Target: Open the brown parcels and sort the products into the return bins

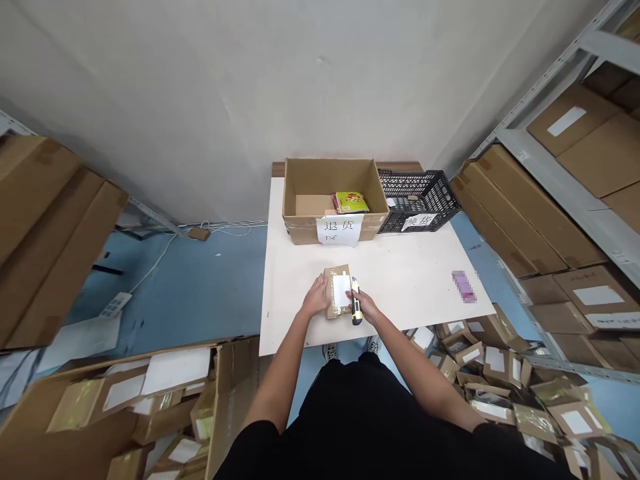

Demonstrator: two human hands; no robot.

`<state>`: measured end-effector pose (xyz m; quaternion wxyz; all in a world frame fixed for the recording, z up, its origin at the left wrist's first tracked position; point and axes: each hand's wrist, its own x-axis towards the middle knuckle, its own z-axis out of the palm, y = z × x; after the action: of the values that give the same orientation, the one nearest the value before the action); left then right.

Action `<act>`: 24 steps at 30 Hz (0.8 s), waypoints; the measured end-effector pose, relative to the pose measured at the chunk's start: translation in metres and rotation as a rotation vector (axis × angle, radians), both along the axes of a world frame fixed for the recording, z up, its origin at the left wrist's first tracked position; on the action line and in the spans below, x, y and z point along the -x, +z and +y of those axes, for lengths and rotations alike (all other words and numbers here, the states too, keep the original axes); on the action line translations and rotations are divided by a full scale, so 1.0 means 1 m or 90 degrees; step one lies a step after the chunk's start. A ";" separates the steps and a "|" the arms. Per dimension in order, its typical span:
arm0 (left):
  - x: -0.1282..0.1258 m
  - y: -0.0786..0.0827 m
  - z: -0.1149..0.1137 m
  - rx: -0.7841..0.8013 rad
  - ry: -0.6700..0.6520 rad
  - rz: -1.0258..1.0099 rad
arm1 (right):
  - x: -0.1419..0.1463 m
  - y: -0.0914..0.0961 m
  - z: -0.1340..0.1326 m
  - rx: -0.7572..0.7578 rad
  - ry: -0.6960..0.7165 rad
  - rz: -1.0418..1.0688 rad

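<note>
A small brown cardboard parcel [330, 303] wrapped in clear tape lies near the table's front edge, a white label [341, 291] on its top. My left hand [316, 297] grips the parcel's left side, its fingers against the edge. In my right hand [367, 307] is a yellow and black utility knife [357, 310], pointing away from me along the parcel's right side. The fingertips of that hand reach the parcel's edge; whether the blade is out is too small to tell.
On the white table [300, 337] stand an open cardboard box [300, 230] holding booklets [351, 202] and a black plastic crate [440, 200]. A blurred purple item [465, 287] lies to the right. Parcels [495, 360] are heaped below right; a large carton [235, 387] of parcels stands left. Shelves [575, 167] flank the table.
</note>
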<state>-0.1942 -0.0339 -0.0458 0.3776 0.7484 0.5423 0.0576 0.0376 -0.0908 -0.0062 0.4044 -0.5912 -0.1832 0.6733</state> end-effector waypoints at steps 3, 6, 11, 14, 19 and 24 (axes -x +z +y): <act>0.003 0.015 0.023 0.033 -0.183 0.093 | 0.007 0.002 0.001 -0.001 0.007 -0.008; -0.002 0.021 0.032 0.023 -0.232 0.178 | 0.001 0.006 0.005 0.002 0.029 -0.057; -0.038 0.023 0.015 -0.001 -0.178 0.217 | -0.015 0.014 0.023 0.001 0.096 -0.233; -0.066 0.024 0.003 0.019 -0.123 0.233 | -0.015 0.021 0.045 -0.028 0.212 -0.377; -0.083 0.031 0.001 0.072 -0.090 0.269 | 0.003 0.030 0.082 -0.041 0.460 -0.614; -0.082 0.038 0.001 0.087 -0.077 0.263 | 0.018 0.021 0.089 -0.048 0.551 -0.769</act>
<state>-0.1120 -0.0326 -0.0080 0.3112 0.7479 0.5651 -0.1563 0.0191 -0.0015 0.0144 -0.0483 -0.7192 -0.6131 0.3232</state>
